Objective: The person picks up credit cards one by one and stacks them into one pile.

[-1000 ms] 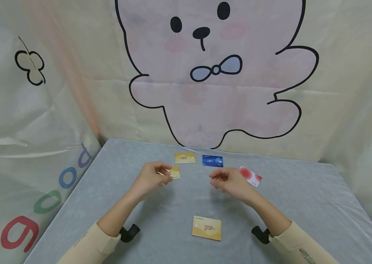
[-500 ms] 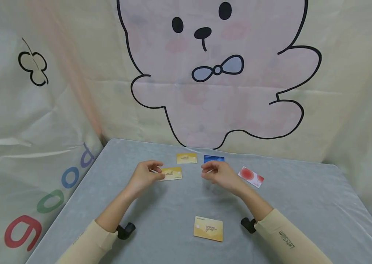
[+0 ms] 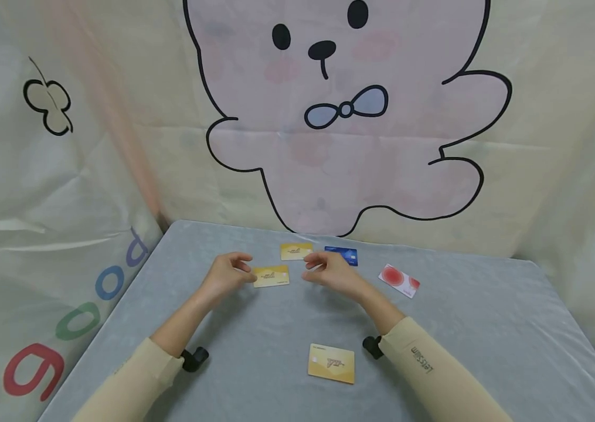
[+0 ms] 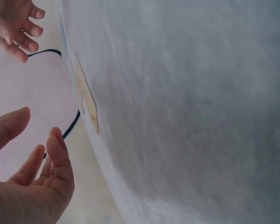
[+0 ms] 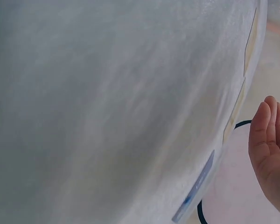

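Observation:
My left hand (image 3: 225, 274) hovers at the left end of a yellow card (image 3: 272, 276), fingers loosely bent and holding nothing. The left wrist view shows the thumb of this left hand (image 4: 35, 182) well apart from its fingers. My right hand (image 3: 335, 271) is over the cloth, just in front of a second yellow card (image 3: 295, 251) and a blue card (image 3: 349, 256), partly covering both. In the right wrist view the right hand (image 5: 273, 154) is raised off the table with nothing in it. A white card with red circles (image 3: 399, 281) lies farther right.
A yellow card or stack of cards (image 3: 331, 364) lies near the front middle of the grey-blue cloth-covered table (image 3: 466, 351). A fabric backdrop with a cartoon bear (image 3: 329, 164) hangs behind the far edge. Another printed cloth (image 3: 28, 234) hangs along the left side.
My right hand has moved left, from beside the red-and-white card past the blue one. My left hand has drifted slightly left, uncovering the front yellow card. The cards stay in place.

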`<state>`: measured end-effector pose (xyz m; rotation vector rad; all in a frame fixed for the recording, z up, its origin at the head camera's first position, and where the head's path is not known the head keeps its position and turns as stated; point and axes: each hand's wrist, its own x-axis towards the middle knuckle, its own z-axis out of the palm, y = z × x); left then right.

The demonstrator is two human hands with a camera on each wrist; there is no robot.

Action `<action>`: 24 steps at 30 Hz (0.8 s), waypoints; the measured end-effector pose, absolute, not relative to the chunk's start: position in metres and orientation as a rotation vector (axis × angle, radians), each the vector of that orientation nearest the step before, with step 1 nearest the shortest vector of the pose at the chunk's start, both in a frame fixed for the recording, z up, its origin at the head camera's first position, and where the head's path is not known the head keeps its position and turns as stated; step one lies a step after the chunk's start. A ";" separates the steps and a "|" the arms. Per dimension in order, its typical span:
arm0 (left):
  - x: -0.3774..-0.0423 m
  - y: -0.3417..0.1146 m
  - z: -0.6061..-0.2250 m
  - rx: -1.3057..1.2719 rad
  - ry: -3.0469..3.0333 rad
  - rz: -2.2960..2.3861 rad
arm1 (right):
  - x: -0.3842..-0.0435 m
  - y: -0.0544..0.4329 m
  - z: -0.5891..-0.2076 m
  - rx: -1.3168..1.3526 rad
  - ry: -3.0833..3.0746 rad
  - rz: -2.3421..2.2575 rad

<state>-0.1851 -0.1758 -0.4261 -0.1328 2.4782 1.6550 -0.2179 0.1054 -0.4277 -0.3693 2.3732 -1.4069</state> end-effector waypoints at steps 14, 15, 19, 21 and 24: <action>-0.202 -0.179 -0.443 -0.174 2.431 1.581 | -0.238 0.080 -0.457 -0.358 2.384 -1.364; -0.203 -0.179 -0.443 -0.170 2.432 1.575 | -0.240 0.080 -0.458 -0.356 2.386 -1.358; -0.206 -0.179 -0.446 -0.183 2.436 1.547 | -0.243 0.075 -0.460 -0.353 2.408 -1.334; -0.207 -0.179 -0.448 -0.185 2.443 1.527 | -0.245 0.072 -0.459 -0.350 2.419 -1.311; -0.209 -0.178 -0.451 -0.199 2.451 1.504 | -0.248 0.067 -0.459 -0.353 2.435 -1.275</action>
